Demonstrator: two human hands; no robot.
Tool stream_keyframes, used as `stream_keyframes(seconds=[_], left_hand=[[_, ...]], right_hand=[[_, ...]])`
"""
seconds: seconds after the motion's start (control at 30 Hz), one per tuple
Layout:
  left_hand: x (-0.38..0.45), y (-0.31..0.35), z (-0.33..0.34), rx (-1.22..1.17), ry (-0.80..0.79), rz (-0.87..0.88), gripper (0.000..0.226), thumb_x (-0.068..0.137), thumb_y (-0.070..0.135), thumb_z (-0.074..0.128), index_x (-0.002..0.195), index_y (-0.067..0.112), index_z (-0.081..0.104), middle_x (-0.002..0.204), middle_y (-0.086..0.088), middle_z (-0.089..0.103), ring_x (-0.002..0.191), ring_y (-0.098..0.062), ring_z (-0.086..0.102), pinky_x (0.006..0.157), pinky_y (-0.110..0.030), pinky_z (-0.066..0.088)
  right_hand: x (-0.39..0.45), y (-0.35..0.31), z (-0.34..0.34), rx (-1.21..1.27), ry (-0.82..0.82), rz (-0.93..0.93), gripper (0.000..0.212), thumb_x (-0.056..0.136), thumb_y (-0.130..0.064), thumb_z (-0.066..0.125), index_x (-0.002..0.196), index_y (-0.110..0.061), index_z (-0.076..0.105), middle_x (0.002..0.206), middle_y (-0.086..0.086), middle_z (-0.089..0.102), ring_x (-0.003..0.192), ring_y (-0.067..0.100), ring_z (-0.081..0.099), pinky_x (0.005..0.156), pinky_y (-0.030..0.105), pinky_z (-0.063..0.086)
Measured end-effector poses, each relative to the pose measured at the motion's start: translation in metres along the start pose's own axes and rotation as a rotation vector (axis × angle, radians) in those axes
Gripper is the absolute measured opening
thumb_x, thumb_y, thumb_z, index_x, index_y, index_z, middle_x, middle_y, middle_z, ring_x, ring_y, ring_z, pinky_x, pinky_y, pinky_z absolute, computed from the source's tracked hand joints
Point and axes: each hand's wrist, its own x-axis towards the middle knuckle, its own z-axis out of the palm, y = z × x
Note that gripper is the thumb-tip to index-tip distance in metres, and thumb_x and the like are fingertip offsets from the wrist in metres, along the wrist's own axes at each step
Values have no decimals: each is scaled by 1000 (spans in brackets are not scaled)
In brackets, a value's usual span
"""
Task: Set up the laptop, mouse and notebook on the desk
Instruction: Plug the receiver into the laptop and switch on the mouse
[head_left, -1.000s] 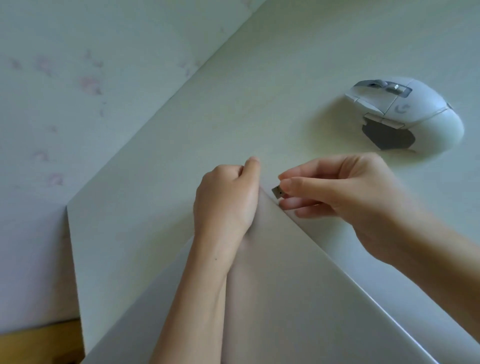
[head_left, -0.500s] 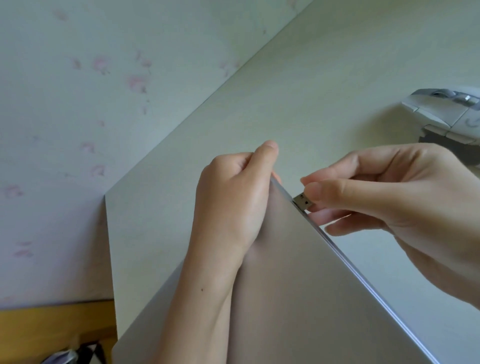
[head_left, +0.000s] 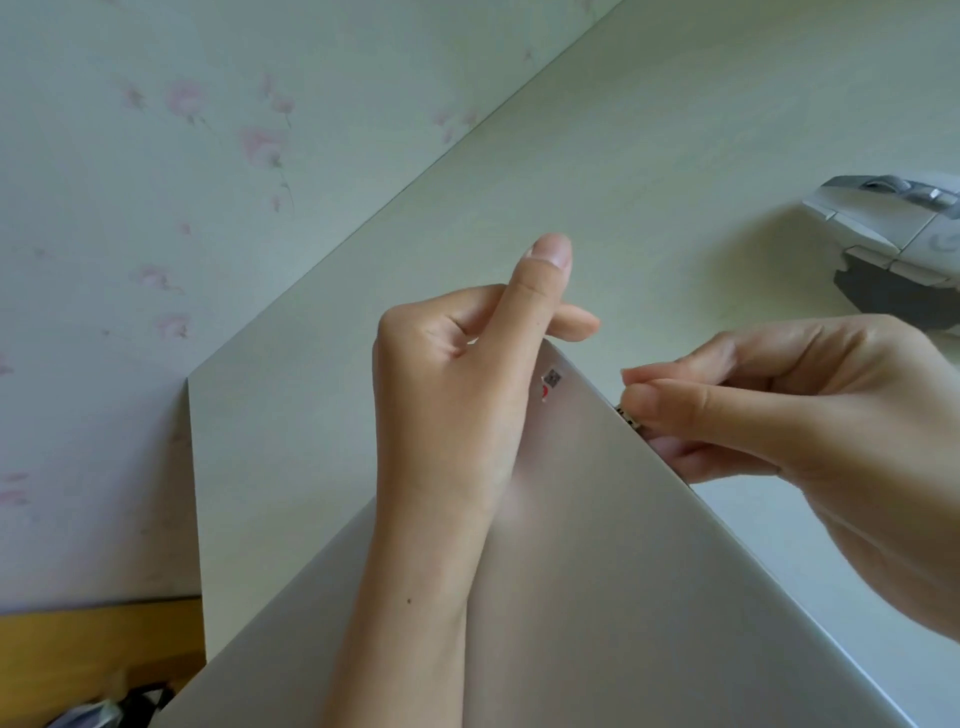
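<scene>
A closed silver laptop (head_left: 597, 571) lies on the pale desk (head_left: 623, 182), one corner pointing away from me. My left hand (head_left: 457, 395) rests on that corner, thumb raised, fingers curled over the lid's far edge. My right hand (head_left: 800, 415) pinches a small metal USB dongle (head_left: 628, 418) against the laptop's right side edge; only its tip shows. A white and grey mouse (head_left: 904, 234) sits on the desk at the right, partly cut off by the frame. No notebook is in view.
A wall with faded pink flower wallpaper (head_left: 182, 208) runs along the desk's left side. Below the desk's left edge a yellow wooden surface (head_left: 98, 639) shows, with dark objects (head_left: 119, 706) at the bottom corner.
The view has moved closer. My left thumb has lifted off the laptop corner, showing a small sticker. My right hand has brought the dongle down along the laptop's right edge, against it.
</scene>
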Motion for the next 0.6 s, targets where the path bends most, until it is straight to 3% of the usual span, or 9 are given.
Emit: stream_keyframes(seconds=[0.1,0.2,0.27,0.37,0.6], left_hand=[[0,1,0,-22,-10,-23,42,84,52,60,60,21,76,34,13,53,34,2,44,45,-10,35],[3,2,1,-74,-25,-62,42,85,49,60,60,21,77,58,4,73,54,-3,65,61,-25,41],[5,1,1,-90,-26,-75,42,87,47,60,59,20,76,65,3,75,65,-9,71,66,-28,42],[6,0,2,-85,-30,-94,42,85,49,59,60,20,75,69,5,76,65,-10,71,66,-30,42],[8,0,2,-76,-31,-115,47,83,53,58,60,15,74,72,7,77,69,-9,71,65,-32,42]], right_hand=[[-2,3,0,22,-5,13,14,50,-18,78,60,-9,76,62,11,73,55,19,70,51,18,53],[-1,6,0,8,-18,34,13,50,-10,83,61,-9,75,63,7,73,54,16,69,48,17,51],[-1,7,-1,23,-23,33,10,54,-11,82,62,-9,75,63,5,73,56,11,69,47,16,50],[-2,7,0,42,-35,13,7,63,-13,71,64,-8,76,62,1,73,56,10,69,49,16,50],[-3,11,-1,5,-34,-5,9,64,-14,70,66,-8,76,65,1,74,58,12,69,53,19,53]])
